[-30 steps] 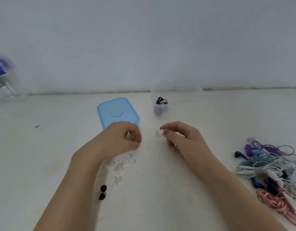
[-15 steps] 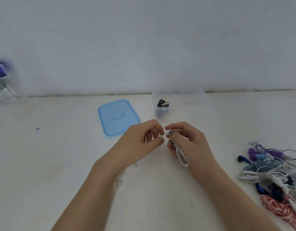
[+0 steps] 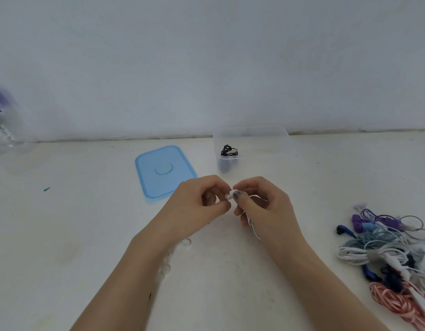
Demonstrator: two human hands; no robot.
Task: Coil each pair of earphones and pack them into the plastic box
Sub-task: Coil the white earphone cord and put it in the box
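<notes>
White tabletop (image 3: 63, 235): left hand (image 3: 194, 209) and right hand (image 3: 266, 209) both pinch white earphones (image 3: 230, 194); cord (image 3: 253, 229) dangling below may tangle.

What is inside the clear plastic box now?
One coiled black pair of earphones lies at the left end of the box. The rest looks empty, though the near wall is hazy, so its floor is unclear.

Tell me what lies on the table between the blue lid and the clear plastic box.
Nothing: in the head view the table between the blue lid and the clear plastic box is bare. Both hands work nearer the camera, below that gap.
</notes>
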